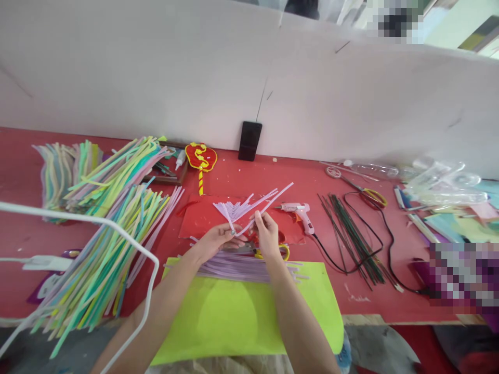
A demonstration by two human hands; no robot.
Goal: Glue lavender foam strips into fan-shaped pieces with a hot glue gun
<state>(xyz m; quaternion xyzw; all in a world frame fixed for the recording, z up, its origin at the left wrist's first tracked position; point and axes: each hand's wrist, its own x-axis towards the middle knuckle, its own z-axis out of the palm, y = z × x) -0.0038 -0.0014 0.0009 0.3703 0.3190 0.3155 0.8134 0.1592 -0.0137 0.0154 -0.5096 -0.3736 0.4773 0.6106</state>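
A lilac pipe cleaner (277, 196), bent at its lower end, is held in the fingertips of both hands. My left hand (220, 238) pinches it near the bend, while my right hand (267, 231) is closed on its long arm. Just beyond my fingers, several V-bent lilac pipe cleaners (234, 210) lie nested on a red board (197, 221). Beneath my hands are scissors (284, 253) with yellow handles, partly hidden. Straight lilac pipe cleaners (234, 267) rest in a bundle on a yellow-green cloth (241, 317). A pink glue gun (300, 212) sits right of the board.
Multicoloured pipe cleaners (113, 244) are heaped at left, with a white bent frame (146, 252) in front. Against the wall leans a black phone (250, 141), near a red-and-yellow fan-shaped ornament (201, 158). Dark green stems (353, 236), a cable and scissors (370, 196) occupy the right.
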